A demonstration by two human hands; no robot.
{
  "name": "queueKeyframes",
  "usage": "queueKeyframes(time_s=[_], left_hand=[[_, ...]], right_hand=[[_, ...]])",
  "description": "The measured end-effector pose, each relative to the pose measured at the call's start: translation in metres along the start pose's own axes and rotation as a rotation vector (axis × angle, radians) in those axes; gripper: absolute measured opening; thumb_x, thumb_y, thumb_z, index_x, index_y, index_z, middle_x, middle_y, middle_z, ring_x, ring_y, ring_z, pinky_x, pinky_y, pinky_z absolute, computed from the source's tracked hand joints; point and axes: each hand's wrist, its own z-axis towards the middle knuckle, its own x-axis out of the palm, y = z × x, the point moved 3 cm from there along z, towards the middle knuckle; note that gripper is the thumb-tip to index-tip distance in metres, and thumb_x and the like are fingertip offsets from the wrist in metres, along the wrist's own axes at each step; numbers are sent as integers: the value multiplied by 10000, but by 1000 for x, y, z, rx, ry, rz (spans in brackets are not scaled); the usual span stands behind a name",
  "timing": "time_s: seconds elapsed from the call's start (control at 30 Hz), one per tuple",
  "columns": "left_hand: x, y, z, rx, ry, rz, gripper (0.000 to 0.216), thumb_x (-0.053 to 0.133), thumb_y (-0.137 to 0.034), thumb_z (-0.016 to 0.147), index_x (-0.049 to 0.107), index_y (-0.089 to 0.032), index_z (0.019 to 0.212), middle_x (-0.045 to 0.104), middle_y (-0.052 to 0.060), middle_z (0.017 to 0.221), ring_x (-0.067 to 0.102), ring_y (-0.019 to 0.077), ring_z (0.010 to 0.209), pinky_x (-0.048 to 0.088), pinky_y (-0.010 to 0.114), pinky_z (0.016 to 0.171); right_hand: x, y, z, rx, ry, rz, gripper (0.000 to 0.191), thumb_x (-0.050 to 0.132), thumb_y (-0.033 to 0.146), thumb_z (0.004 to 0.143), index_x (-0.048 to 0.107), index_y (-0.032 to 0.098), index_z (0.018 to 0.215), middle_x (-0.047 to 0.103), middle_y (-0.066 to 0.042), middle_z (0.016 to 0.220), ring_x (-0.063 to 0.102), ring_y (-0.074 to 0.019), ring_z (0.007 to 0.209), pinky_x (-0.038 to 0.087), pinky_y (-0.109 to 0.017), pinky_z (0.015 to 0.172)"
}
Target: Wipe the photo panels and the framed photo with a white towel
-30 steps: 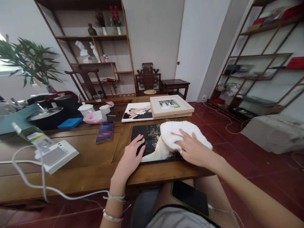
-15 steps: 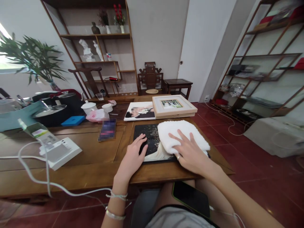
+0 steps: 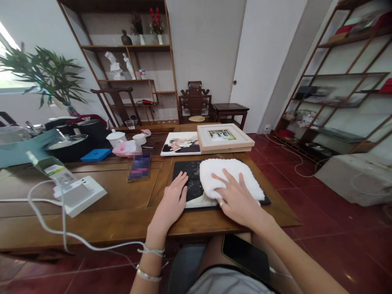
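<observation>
A flat, dark picture panel [image 3: 191, 171] with pale specks and a white shape at its near side lies on the wooden table [image 3: 122, 218]. Its left part is under my left hand [image 3: 173, 198], which rests flat at the near-left edge with fingers stretched. A folded white towel [image 3: 246, 181] covers much of the panel's right side. Over the towel, my right hand [image 3: 235, 198] presses down with its fingers spread; they dent the fabric. A ring shows on that hand near the towel's near edge. The towel hides the panel's surface beneath it.
Behind the panel lie a white-edged photo print [image 3: 180, 143] and a wooden picture frame [image 3: 225, 139]. An opened white box [image 3: 87, 198] and a loose white cable [image 3: 88, 246] are at left. A phone [image 3: 245, 255] rests on my lap.
My right hand and the white towel have shifted a little to the left across the panel, showing more of its right corner. My left hand stays about where it was.
</observation>
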Motion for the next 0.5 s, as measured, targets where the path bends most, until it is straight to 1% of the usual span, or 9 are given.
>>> queueKeyframes(time_s=[0.17, 0.27, 0.37, 0.47, 0.5], left_hand=[[0, 0, 1, 8, 4, 7, 401, 338, -207, 899, 502, -175, 1264, 450, 96, 1395, 331, 189, 1341, 312, 445, 1072], [0, 0, 1, 7, 15, 18, 403, 338, -203, 899, 499, -153, 1265, 444, 110, 1397, 326, 194, 1344, 312, 453, 1071], [1, 1, 1, -2, 20, 13, 407, 335, -204, 902, 492, -129, 1271, 430, 123, 1405, 314, 200, 1350, 313, 456, 1070], [1, 1, 0, -9, 13, -4, 404, 336, -216, 906, 495, -137, 1269, 428, 120, 1407, 313, 204, 1350, 313, 456, 1070], [1, 1, 0, -11, 10, -6, 404, 336, -218, 907, 496, -138, 1269, 429, 120, 1406, 315, 206, 1349, 312, 459, 1070]], right_hand=[[1, -13, 52, -4, 12, -29, 432, 382, 161, 802, 566, 219, 1189, 319, -38, 1469, 109, -359, 1360, 118, -744, 962], [1, -14, 62, -3, -5, -48, 428, 391, 173, 808, 558, 214, 1200, 332, -38, 1462, 125, -370, 1355, 125, -744, 962], [3, -4, 46, -25, -29, -44, 369, 409, 209, 835, 592, 217, 1155, 335, -38, 1462, 135, -372, 1354, 128, -724, 981], [6, 13, 12, -60, -60, -19, 299, 414, 239, 862, 641, 233, 1055, 335, -26, 1463, 130, -358, 1362, 108, -698, 1011], [7, 18, 0, -75, -64, -15, 276, 425, 221, 851, 656, 230, 1001, 327, -21, 1467, 123, -357, 1365, 93, -694, 1018]])
